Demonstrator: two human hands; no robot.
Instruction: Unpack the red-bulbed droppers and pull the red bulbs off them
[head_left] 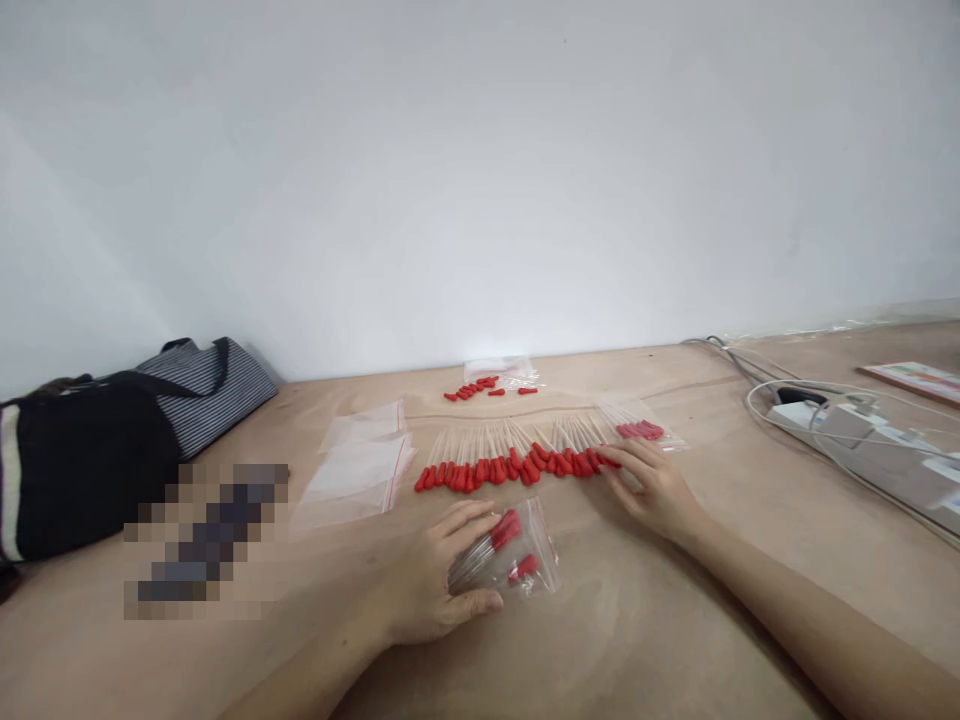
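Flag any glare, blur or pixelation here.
Head view: small glints on the clear bag at the left hand; head view: a pixelated patch masks something on the table; head view: pale stems look soft and faint.

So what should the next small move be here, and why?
Probably the right hand should pinch a dropper from the right end of the row of red-bulbed droppers: its fingers are right by the bulbs there, while the left hand curls around a clear bag with similar ones inside.
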